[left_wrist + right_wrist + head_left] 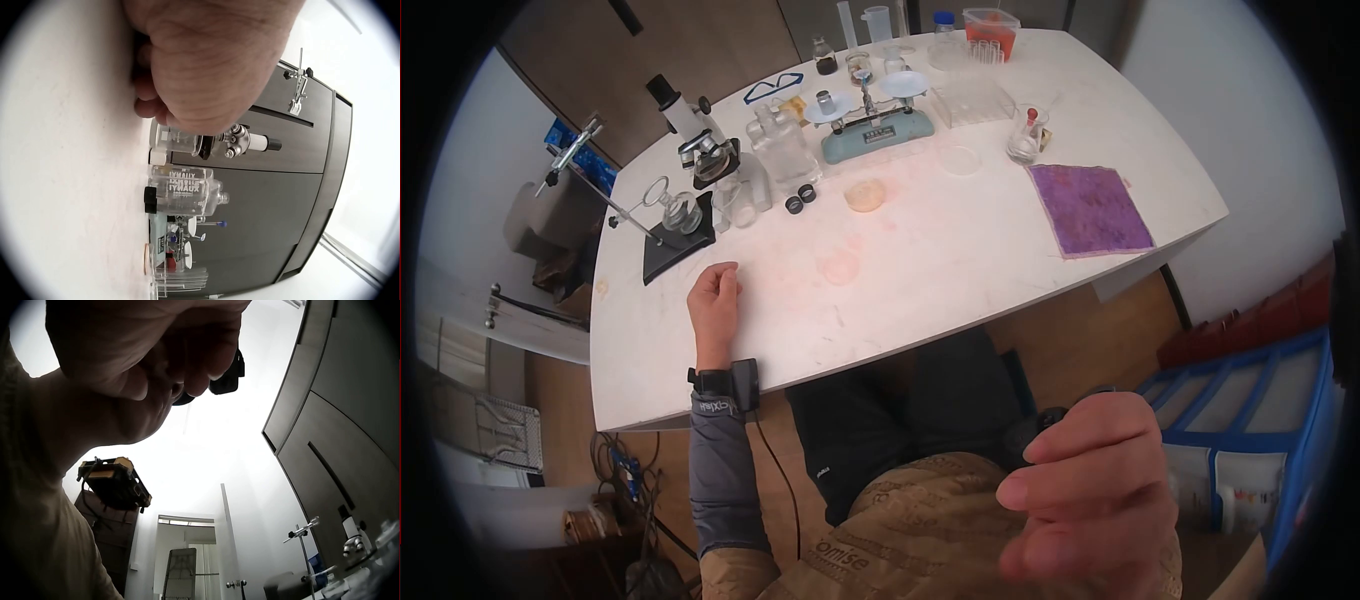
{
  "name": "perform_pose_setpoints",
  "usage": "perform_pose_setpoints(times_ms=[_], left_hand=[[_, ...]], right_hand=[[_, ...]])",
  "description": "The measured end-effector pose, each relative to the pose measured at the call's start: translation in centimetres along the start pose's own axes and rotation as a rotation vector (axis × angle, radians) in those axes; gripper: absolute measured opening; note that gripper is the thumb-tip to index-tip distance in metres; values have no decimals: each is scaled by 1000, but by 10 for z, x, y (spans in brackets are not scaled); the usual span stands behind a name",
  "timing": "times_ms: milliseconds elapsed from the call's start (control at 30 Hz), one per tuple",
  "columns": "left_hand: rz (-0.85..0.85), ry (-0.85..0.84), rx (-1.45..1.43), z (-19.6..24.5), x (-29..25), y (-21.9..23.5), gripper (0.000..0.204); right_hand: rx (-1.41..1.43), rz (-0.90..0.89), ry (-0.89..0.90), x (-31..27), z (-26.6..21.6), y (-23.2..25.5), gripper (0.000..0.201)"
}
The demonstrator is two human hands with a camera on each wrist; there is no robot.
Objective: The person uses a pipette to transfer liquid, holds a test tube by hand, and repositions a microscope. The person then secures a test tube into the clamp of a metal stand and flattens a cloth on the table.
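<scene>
My left hand (715,305) rests on the white table (900,290) near its left front edge, fingers loosely curled and holding nothing. Just beyond it stand the black base (670,250) of a clamp stand and a microscope (700,140). The left wrist view shows the same hand (212,69) close over the tabletop, with a clear glass bottle (187,190) past it. Raised off the table, my right hand (1095,495) is close to the head camera, its fingers bent and nothing visible in them. In the right wrist view this hand (156,356) is near the face.
A balance (878,135), two black caps (795,205) and a round dish (865,196) occupy the middle. At right lie a purple cloth (1090,210) and a small glass vessel (1022,150). Behind are a clear rack (975,105) and a blue-capped bottle (944,45).
</scene>
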State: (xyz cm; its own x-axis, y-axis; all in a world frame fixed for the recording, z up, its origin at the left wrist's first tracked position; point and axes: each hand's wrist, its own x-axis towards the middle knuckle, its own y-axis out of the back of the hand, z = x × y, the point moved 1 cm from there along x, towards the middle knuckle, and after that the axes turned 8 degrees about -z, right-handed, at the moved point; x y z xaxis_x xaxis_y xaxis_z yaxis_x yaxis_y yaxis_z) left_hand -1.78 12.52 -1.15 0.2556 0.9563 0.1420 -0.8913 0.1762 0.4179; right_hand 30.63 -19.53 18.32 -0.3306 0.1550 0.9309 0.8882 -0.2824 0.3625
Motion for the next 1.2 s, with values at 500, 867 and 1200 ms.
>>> perform_pose_setpoints(times_ms=[500,867,1200], left_hand=[[28,-30,11,1,0,-3,21],[41,-61,14,0,0,-3,21],[36,-17,-35,6,-1,-3,21]], right_hand=[[-404,-154,-656,-67,74,21,17],[-382,-33,-1094,-191,136,27,5],[-560,-27,-990,-184,133,14,2]])
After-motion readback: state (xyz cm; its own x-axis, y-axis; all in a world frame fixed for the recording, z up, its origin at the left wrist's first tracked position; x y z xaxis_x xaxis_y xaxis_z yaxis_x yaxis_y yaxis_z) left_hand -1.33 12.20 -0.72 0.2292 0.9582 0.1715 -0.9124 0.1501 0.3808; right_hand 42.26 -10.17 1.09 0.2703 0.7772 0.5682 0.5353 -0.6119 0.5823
